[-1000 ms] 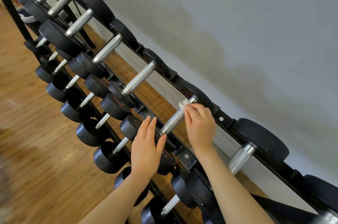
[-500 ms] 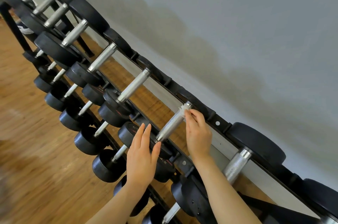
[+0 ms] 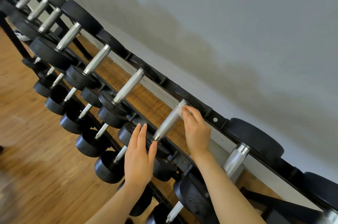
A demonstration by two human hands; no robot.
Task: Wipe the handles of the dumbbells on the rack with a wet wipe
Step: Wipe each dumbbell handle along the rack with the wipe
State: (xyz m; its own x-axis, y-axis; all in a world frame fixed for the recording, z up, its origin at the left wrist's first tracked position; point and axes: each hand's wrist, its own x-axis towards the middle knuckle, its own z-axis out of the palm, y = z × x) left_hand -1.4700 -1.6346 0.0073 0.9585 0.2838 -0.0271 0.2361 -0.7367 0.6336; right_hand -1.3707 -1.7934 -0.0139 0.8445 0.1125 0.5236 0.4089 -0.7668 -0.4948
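Note:
A black rack [image 3: 215, 118] runs diagonally from top left to bottom right, loaded with black dumbbells that have knurled silver handles. My right hand [image 3: 197, 130] presses a small white wet wipe [image 3: 181, 107] against the far end of one silver handle [image 3: 167, 124], fingers curled round it. My left hand [image 3: 139, 154] lies flat with straight fingers on the near black head [image 3: 128, 133] of that same dumbbell.
More dumbbells fill the upper row on both sides, such as a neighbouring handle [image 3: 129, 85] and a thicker one [image 3: 235, 159]. A lower row of smaller dumbbells [image 3: 86, 143] sits in front. Wooden floor [image 3: 36, 169] lies left, a grey wall [image 3: 237, 22] behind.
My view has shifted a little along the rack. Both hands stay on the same dumbbell, the right one keeping the wipe at the handle's far end.

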